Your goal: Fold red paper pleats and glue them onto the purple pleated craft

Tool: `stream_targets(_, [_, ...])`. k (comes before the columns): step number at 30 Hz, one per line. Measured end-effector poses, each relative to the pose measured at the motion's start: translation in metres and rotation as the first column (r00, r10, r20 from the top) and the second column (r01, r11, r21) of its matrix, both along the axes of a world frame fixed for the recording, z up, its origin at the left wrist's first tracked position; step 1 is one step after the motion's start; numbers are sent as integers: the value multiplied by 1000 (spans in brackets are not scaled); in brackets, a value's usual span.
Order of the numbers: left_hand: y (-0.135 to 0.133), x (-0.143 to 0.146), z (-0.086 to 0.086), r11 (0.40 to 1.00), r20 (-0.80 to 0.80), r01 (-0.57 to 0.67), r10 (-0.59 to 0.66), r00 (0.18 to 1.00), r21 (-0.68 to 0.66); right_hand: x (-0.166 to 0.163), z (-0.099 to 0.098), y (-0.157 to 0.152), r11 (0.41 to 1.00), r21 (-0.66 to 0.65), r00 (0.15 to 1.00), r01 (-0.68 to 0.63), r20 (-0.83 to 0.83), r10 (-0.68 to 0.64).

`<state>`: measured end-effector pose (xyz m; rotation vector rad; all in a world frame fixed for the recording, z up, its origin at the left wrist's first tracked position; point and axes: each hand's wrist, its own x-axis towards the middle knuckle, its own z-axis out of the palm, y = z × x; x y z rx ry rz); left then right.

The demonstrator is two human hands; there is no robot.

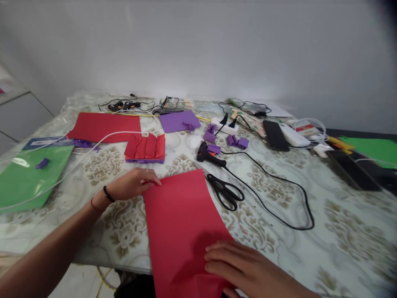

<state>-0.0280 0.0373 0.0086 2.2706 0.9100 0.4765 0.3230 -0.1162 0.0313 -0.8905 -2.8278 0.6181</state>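
Observation:
A red paper sheet point(178, 219) lies on the patterned table point(325, 231) in front of me, its near end hanging over the edge. My left hand point(132, 184) rests at the sheet's far left corner, fingers together and touching the paper's edge. My right hand point(242, 265) lies flat on the sheet's near right part, fingers stretched out and pressing it down. Black scissors point(225, 191) lie just right of the sheet. A folded red paper piece point(145, 147) sits beyond my left hand.
A black glue gun point(209, 155) with its cable point(279, 207) lies behind the scissors. Purple paper bits point(237, 141), a purple sheet point(178, 120), another red sheet point(104, 125), green sheets point(26, 176) and a power strip point(225, 126) crowd the far table.

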Motion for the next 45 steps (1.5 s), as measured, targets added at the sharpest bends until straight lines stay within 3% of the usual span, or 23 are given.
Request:
stream_targets(6, [-3,-5,-2,1000,8,-9,9,1000,-8,-6,16,13,999,0,997,44,-61,-43])
stream_targets(10, [-3,-6,-1,1000,24,-9,10,1000,-30,-2,21,24,979,-199,992,36,-114,-60])
stream_targets(13, [-6,-4,5,998,46,1,2,999,-60,-5,22,40,938,-321,969,128,-159,-187])
stream_targets(15, [-10,-2,12,996,58,20,-15,998,-83,-11,20,57,918,-313,948,242,-127,-293])
stream_targets(19, [-20,6,25,987,114,34,-16,993,-155,-32,13,91,915,-171,907,366,-154,-392])
stream_targets(25, [-28,23,32,992,23,-34,37,999,-124,-49,5,111,867,-236,874,439,-110,-473])
stream_targets(27, [-28,23,35,992,37,-92,95,995,-84,-42,0,114,843,-230,812,487,-236,-533])
stream_targets(29, [-27,21,40,984,75,-172,175,982,-43,-31,-5,118,785,-240,675,571,-407,-615])
stream_targets(31, [-26,18,46,956,153,-292,288,945,5,-21,-10,123,716,-394,513,576,-508,-692])
stream_targets(34, [-26,19,46,874,318,-483,442,839,58,-17,-12,127,614,-719,334,326,-519,-786])
stream_targets(37, [-30,29,35,791,470,-611,552,689,-32,-28,-13,124,526,-845,211,97,-498,-841])
stream_targets(39, [-33,37,28,808,432,-553,581,690,-204,-37,-13,120,509,-860,162,40,-497,-853])
stream_targets(42, [-37,46,24,835,287,-322,474,832,-447,-43,-15,115,523,-850,120,67,-513,-850])
stream_targets(45, [-43,51,26,858,269,-195,353,896,-476,-42,-14,108,556,-822,152,120,-538,-829])
